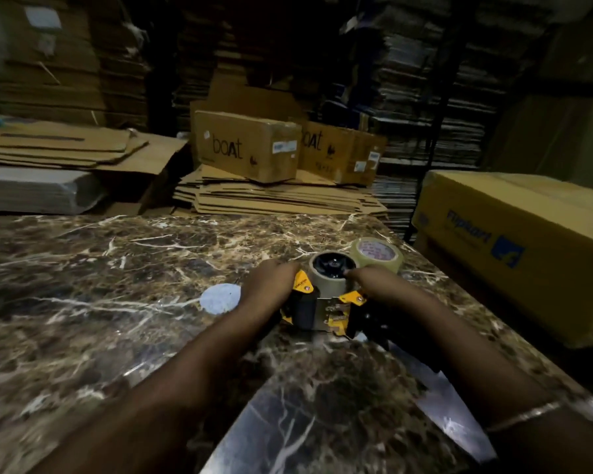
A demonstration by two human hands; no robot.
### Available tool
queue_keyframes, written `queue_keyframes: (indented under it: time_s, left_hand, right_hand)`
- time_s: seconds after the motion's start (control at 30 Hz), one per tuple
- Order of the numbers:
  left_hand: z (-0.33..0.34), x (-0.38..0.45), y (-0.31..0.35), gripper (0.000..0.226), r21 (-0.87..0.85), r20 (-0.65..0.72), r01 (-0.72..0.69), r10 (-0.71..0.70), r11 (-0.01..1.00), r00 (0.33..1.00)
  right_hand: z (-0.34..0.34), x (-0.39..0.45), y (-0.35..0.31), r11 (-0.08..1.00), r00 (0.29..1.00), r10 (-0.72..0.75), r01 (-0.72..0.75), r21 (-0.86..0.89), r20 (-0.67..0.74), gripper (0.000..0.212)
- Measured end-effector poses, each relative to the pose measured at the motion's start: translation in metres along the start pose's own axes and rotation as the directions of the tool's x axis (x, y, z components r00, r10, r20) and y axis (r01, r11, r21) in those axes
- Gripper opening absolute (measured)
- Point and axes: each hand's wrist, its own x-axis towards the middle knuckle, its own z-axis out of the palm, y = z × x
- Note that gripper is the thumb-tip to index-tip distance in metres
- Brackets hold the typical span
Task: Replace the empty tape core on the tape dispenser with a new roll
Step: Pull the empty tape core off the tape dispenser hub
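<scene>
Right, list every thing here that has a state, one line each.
Tape dispenser: lying on the marble table, held on both sides.
Core: on the dispenser's wheel, nearly bare.
New tape roll: flat on the table, behind the dispenser, untouched.
Left hand: gripping the dispenser's left side.
Right hand: fingertips at the core's edge.

Table (124, 268): polished marble, glossy, brown with white veins. Dispenser (325, 307): yellow and black plastic with a bare metal plate. Core (329, 283): matt cardboard. Roll (378, 253), at 1 o'clock of the core: glossy clear film. Boxes (250, 145): matt corrugated cardboard.
</scene>
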Motion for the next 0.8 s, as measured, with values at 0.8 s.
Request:
queue_keyframes:
  time_s: [0.8]
  left_hand:
    - [-0.117, 0.001, -0.034, 0.045, -0.480, 0.120, 0.253, -0.223, 0.840, 0.967]
  right_hand:
    - [0.085, -0.011, -0.072, 0.936, 0.954, -0.297, 0.281, 0.212, 0.049, 0.030]
